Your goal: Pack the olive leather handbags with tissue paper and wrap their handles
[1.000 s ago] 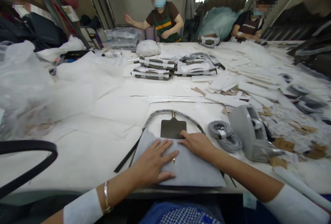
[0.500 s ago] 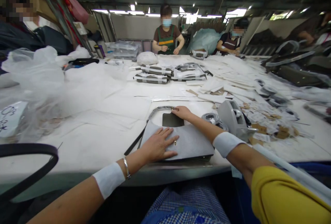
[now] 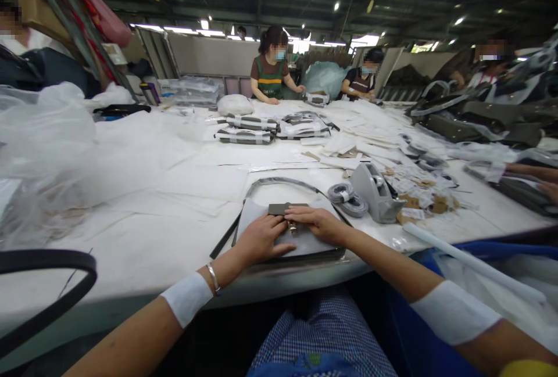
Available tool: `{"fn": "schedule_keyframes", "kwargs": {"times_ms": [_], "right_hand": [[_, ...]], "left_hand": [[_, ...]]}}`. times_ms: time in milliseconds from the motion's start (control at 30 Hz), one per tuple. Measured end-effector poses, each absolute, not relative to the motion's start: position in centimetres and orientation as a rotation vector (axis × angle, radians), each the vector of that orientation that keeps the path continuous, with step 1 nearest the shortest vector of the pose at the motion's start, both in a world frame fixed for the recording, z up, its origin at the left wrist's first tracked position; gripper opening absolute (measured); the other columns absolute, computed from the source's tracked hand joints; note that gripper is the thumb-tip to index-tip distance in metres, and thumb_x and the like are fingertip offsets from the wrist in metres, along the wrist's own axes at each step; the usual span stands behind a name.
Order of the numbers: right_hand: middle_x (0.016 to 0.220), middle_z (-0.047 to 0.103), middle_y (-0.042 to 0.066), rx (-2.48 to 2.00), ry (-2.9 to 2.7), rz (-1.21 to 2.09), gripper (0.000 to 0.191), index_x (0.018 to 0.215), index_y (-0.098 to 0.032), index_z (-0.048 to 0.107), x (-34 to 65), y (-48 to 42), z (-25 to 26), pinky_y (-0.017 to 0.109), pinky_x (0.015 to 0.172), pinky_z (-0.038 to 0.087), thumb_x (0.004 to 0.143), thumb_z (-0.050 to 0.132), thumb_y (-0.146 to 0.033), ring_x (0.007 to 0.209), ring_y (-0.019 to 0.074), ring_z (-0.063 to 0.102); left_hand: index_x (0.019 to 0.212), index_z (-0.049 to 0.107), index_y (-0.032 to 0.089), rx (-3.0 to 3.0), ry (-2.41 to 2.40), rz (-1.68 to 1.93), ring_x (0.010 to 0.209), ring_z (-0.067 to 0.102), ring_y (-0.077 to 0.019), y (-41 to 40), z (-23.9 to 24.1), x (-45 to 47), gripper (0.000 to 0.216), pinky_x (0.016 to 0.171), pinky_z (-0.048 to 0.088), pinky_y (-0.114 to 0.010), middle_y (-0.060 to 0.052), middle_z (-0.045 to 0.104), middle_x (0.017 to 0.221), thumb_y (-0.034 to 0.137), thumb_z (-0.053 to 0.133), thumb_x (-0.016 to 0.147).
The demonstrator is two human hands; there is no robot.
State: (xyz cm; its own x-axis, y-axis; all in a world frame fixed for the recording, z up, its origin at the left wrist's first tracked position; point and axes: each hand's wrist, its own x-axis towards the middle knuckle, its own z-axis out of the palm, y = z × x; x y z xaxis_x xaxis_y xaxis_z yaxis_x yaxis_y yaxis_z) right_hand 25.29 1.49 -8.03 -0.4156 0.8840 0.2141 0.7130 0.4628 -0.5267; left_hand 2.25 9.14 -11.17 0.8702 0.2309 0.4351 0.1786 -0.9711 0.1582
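A handbag [image 3: 244, 223] lies at the table's near edge with white paper over its front. Its wrapped strap [image 3: 283, 180] arches away behind it. A dark flap tab [image 3: 278, 209] is folded down over the paper, with a metal clasp [image 3: 292, 226] at its lower edge. My left hand [image 3: 263, 239] rests flat on the paper left of the clasp, fingers stretched, holding nothing. My right hand [image 3: 320, 225] lies across the tab with its fingers extended towards the left hand. The right palm hides part of the bag's right side.
Right of the bag stand a coiled wrapped strap [image 3: 347, 199] and a grey tape dispenser [image 3: 377, 194]. Tags and cards [image 3: 431, 203] lie scattered beyond. Wrapped bundles [image 3: 248, 129] sit farther back, and clear plastic bags [image 3: 47, 144] pile up on the left. Several co-workers surround the table.
My right hand has come down from the strap at the back onto the front of the bag. The tab now lies folded over the paper. My left hand has stayed on the paper.
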Motion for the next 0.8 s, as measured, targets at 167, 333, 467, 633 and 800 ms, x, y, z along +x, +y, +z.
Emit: {"fn": "schedule_keyframes", "kwargs": {"times_ms": [167,333,467,633,800], "right_hand": [[0.145,0.054,0.004,-1.314,-2.337,0.422,0.051,0.135,-0.021,0.059,25.3,1.0,-10.1,0.037,0.119,0.032,0.092,0.039,-0.004,0.14,0.0152,0.041],[0.141,0.057,0.005,-1.312,-2.295,0.422,0.049,0.132,-0.02,0.062,25.6,1.2,-11.4,0.037,0.118,0.034,0.092,0.039,-0.002,0.14,0.0157,0.042],[0.136,0.062,0.007,-1.243,-2.279,0.423,0.039,0.125,-0.021,0.067,25.9,1.8,-12.2,0.04,0.116,0.038,0.095,0.046,-0.009,0.136,0.019,0.047],[0.117,0.072,0.006,-1.2,-2.274,0.404,0.019,0.107,-0.022,0.075,25.6,2.3,-11.0,0.033,0.106,0.047,0.092,0.063,-0.025,0.122,0.0198,0.06],[0.1,0.073,0.003,-1.226,-2.4,0.212,0.01,0.091,-0.02,0.074,24.8,3.1,-9.5,0.027,0.091,0.05,0.092,0.064,-0.022,0.1,0.016,0.065]], "left_hand": [[0.121,0.059,0.015,2.925,0.333,0.803,0.108,0.063,-0.0257,8.5,-11.6,1.2,0.045,0.094,0.052,-0.039,-0.013,0.067,0.118,0.051,0.052,0.096],[0.129,0.055,0.019,2.922,-0.01,0.743,0.116,0.061,-0.0203,8.5,-11.9,1.2,0.03,0.102,0.049,-0.035,-0.008,0.066,0.126,0.028,0.046,0.101],[0.12,0.061,0.02,2.876,-0.034,0.626,0.104,0.067,-0.0165,8.8,-12.1,1.6,0.026,0.093,0.054,-0.027,-0.006,0.071,0.115,0.022,0.044,0.101],[0.12,0.062,0.022,2.821,-0.002,0.596,0.098,0.07,-0.0161,8.6,-11.5,1.7,0.026,0.087,0.056,-0.025,-0.005,0.073,0.11,0.021,0.046,0.099],[0.122,0.062,0.023,2.718,0.047,0.568,0.103,0.069,-0.0179,8.5,-11.4,1.7,0.028,0.091,0.056,-0.028,-0.005,0.072,0.115,0.023,0.047,0.098]]}}
